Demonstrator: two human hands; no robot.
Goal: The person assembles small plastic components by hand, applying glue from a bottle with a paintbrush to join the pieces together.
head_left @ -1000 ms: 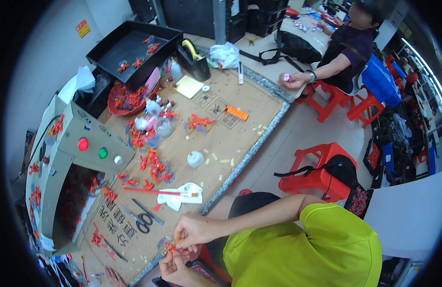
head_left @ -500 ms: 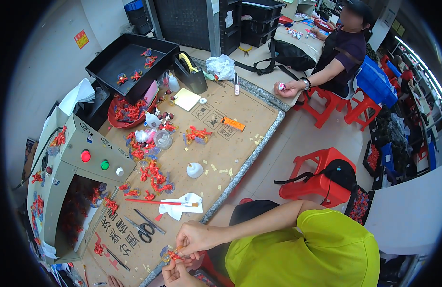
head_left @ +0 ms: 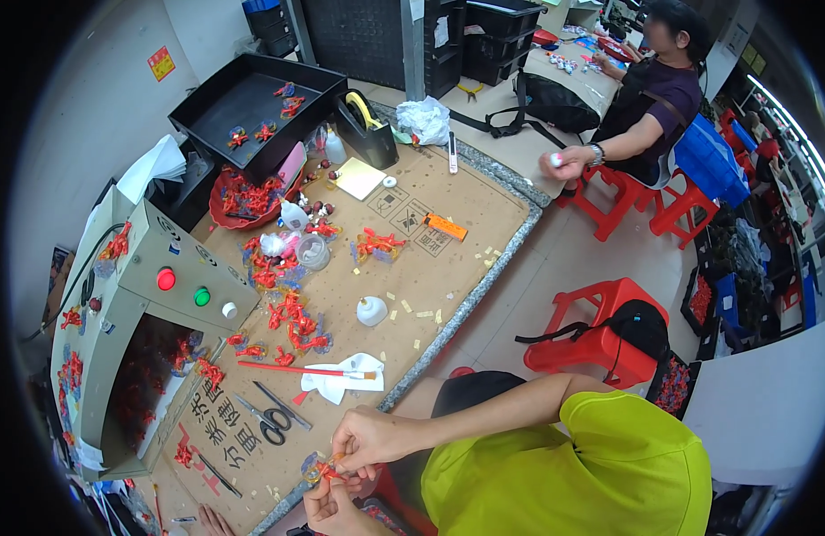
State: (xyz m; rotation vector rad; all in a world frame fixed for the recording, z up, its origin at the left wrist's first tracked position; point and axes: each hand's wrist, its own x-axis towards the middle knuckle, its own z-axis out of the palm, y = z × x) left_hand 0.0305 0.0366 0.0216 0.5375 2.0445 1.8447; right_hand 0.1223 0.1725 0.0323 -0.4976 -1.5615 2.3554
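Observation:
In front of my lime-green shirt, both my hands meet just off the table's near edge. My left hand (head_left: 335,512) pinches a small red toy figure (head_left: 324,469) with clear blue-and-yellow parts from below. My right hand (head_left: 369,440) is closed on the same figure from above, its fingertips pressed together at the figure's side. The fingers cover part of the figure. Nearest to them on the table lie black-handled scissors (head_left: 273,427), a slim dark tool (head_left: 283,406) and a red-handled brush (head_left: 307,370) across a white tissue (head_left: 341,386).
A grey machine (head_left: 131,268) with an opening stands left, with similar figures around it. Behind are a red bowl (head_left: 217,214), a black tray (head_left: 193,116) and a white squeeze bottle (head_left: 371,311). Another person's hand (head_left: 216,522) rests lower left; a seated person (head_left: 667,98) works far right.
The view has shifted slightly, so the table things sit a little farther right. Both my hands keep their hold on the figure. The seated person's outstretched hand has turned a little.

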